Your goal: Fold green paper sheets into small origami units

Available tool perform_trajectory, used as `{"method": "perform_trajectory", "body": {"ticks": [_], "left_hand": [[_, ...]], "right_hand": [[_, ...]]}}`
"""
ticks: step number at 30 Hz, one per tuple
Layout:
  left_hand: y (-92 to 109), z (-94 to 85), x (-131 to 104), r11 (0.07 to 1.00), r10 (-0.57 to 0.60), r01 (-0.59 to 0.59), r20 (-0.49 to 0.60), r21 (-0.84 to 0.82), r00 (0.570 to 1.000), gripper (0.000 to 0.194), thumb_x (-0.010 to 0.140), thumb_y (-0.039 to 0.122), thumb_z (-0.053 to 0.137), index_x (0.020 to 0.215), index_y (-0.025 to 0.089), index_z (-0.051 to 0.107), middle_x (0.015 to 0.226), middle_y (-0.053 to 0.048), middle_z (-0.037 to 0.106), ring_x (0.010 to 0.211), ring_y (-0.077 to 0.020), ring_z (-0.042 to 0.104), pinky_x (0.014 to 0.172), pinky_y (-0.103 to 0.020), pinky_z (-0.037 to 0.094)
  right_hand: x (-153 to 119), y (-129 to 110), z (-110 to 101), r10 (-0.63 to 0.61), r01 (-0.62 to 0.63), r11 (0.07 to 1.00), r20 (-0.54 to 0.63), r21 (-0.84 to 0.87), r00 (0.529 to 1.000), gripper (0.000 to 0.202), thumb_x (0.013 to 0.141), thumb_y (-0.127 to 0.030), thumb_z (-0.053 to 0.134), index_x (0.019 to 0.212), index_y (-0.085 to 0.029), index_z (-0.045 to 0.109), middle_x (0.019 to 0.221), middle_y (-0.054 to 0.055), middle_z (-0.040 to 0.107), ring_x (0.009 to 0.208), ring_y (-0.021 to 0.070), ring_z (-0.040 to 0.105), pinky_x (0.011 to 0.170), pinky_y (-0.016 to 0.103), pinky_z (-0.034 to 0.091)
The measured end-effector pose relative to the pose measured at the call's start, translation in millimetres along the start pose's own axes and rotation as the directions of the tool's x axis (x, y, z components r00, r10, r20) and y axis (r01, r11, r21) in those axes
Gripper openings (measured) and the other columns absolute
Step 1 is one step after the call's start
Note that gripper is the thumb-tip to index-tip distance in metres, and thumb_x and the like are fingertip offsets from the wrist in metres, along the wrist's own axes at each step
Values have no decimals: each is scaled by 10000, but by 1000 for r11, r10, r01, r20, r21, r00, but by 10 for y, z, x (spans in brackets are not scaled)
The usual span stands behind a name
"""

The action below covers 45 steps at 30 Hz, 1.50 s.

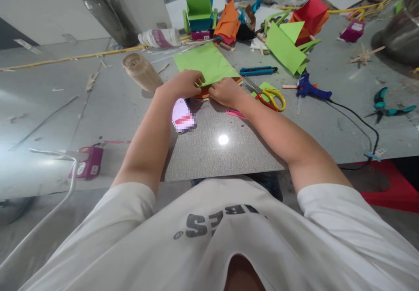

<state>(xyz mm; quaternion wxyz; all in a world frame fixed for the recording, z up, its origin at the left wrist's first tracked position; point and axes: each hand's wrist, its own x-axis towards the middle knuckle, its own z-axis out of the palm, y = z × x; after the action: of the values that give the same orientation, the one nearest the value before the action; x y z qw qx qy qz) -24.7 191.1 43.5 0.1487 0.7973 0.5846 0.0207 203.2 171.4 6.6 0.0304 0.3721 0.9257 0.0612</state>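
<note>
A light-green sheet lies on top of a small stack, with orange sheets showing at its near edge. My left hand has its fingers curled on the green sheet's near edge. Just to the right, my right hand is closed at the same edge, fingertips bent down against the sheets. Beside the left forearm lies a lit phone. Scissors with red and yellow handles rest right of the stack, over a green scrap. A pink strip-like tool is partly behind the right forearm.
A blue cutter knife, a blue glue gun with its cord and teal pliers lie rightward. Folded paper chairs stand at the back. A cloudy jar and dark bottle are at left.
</note>
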Motion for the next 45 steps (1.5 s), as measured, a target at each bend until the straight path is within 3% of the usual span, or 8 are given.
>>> {"method": "perform_trajectory", "body": {"ticks": [4,8,17,25,29,34,41,45], "left_hand": [[8,-28,-24,1000,24,-24,16,-13,1000,560,964,356,803,1522,335,859,1574,-93,913,1427,-363,862,1188,-438,696],[-12,-13,-10,999,16,-15,9,-33,1000,558,957,357,819,1512,341,869,1564,-110,912,1420,-393,865,1212,-494,694],[-61,26,37,999,-2,2,1,-48,1000,574,929,376,844,1503,361,863,1557,-99,903,1409,-384,860,1200,-470,697],[-67,34,55,999,-16,15,-14,-41,1000,585,911,343,839,1495,356,875,1519,-103,921,1344,-379,861,1181,-488,707],[-78,36,64,999,-4,3,-15,-54,1000,568,916,385,848,1482,372,882,1497,-88,925,1369,-372,847,1188,-474,700],[-68,60,78,999,-12,11,-18,-37,1000,463,917,367,848,1374,369,922,1433,-80,935,1382,-381,845,1184,-472,691],[-14,54,76,999,41,-41,-4,0,999,354,891,335,828,1224,332,947,1357,-86,944,1321,-373,877,1163,-454,696],[35,28,39,998,63,-63,9,13,998,441,912,371,832,1342,329,923,1441,-87,938,1346,-356,874,1162,-420,686]], "right_hand": [[-1,-8,-2,-3,3,1000,-16,8,1000,637,1204,-77,286,1518,-45,839,1376,346,893,1166,408,783,916,479,399],[-13,19,-11,24,-24,1000,-4,10,1000,646,1180,-57,293,1547,-33,824,1407,336,888,1197,402,790,922,482,406],[-6,-3,13,126,-123,990,-47,70,991,490,1273,-265,474,1513,-101,868,1397,261,926,1215,369,838,931,449,468],[9,53,69,161,-153,983,-70,103,984,525,1273,-307,452,1519,-136,883,1403,240,930,1215,386,837,958,468,488],[9,70,45,119,-116,991,-34,73,992,610,1257,-270,368,1551,-102,875,1394,271,906,1226,406,816,989,499,502],[34,39,22,90,-89,993,-8,77,996,627,1170,-84,329,1522,-50,847,1419,306,887,1277,404,794,1037,500,467],[-115,107,0,-3,4,999,-39,37,999,495,1160,-221,536,1511,-22,821,1394,318,880,1260,442,780,1018,505,448],[-235,119,-5,-39,40,999,-32,34,999,476,1144,-225,569,1511,-51,817,1374,286,884,1204,411,782,994,493,467]]}}
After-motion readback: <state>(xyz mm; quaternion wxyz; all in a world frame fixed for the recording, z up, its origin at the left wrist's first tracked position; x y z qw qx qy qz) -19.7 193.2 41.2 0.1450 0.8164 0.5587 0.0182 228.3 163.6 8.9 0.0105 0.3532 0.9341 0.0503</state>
